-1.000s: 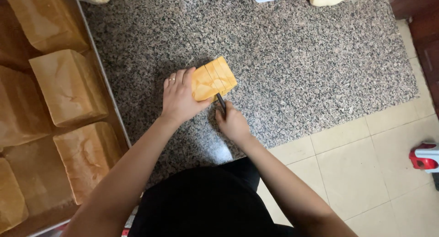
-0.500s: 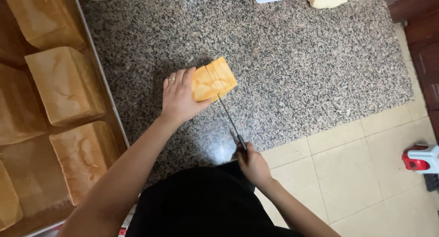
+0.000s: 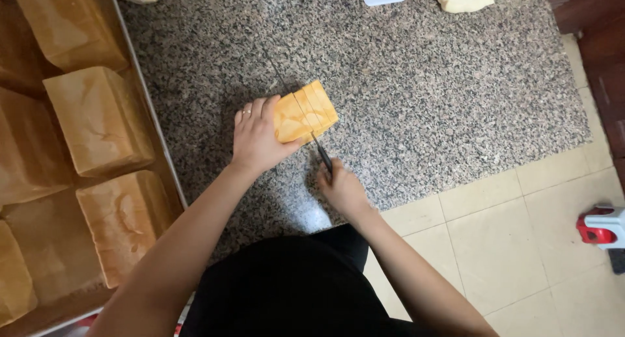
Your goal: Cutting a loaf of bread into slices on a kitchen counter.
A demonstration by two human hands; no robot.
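Right hand (image 3: 342, 188): I have it closed round the dark handle of the knife (image 3: 306, 125), near the bench edge, just in front of my body.
Left hand (image 3: 255, 138): it lies flat on the near end of the loaf (image 3: 305, 112), fingers curled over the top and pinning it down; a ring shows on one finger.
Loaf: golden, lying on the speckled bench (image 3: 416, 103) at mid-bench, with slices already parted at its far end.
Blade: it runs across the loaf top, tip reaching past the far side.
Doing it well: I judge long, light sawing strokes serve best, blade kept square to the loaf and upright, so the crumb does not squash.
Fingers: I would keep the tips tucked back from the cut line.
Hold: firm enough to stop sliding, not so hard that the loaf dents.
Count, knife: one.
Count, loaf under the blade: one.
Count, whole loaves on the tray (image 3: 151, 112) at left: six show, several cut off by the frame.
Count, pale dough lumps at the far bench edge: two.
Count, white box: one.
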